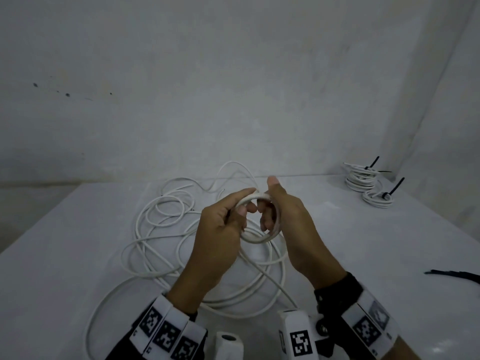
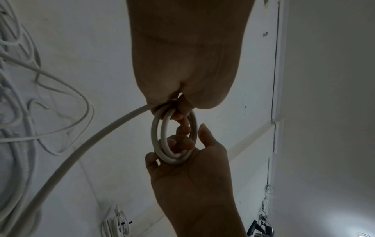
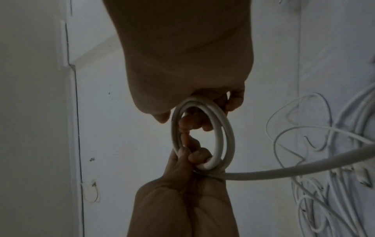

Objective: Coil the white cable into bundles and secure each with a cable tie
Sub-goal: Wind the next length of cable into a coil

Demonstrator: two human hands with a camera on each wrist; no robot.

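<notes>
Head view: a white bench (image 1: 65, 255) against a pale wall. To the left of the hands and behind them, loose white cable (image 1: 161, 219) sprawls over the bench in wide, tangled loops, and more of it runs beneath both wrists. At centre, both hands are raised above the bench and share a small coil (image 1: 262, 216) of two or three turns of the same cable. The left hand (image 1: 218, 237) curls its fingers around the coil's left side, with its forefinger laid along the top. The right hand (image 1: 288, 224) grips the coil's right side, fingers hooked through the ring and thumb pointing up. Far right of the hands, near the wall, lie two finished bundles (image 1: 363, 180), each cinched with a black tie whose tail sticks up. Nearer, by the right wrist at the frame edge, lie spare black ties (image 1: 454, 275).

Left wrist view: the coil (image 2: 174, 136) stands on edge between the left hand (image 2: 186, 64) above and the right hand (image 2: 192, 184) below, and a strand trails from it down and left to the loose cable (image 2: 18, 112).

Right wrist view: the right hand (image 3: 182, 64) holds the coil (image 3: 202, 136) from above, the left hand (image 3: 182, 200) clasps it below, and the strand leaves to the right.
</notes>
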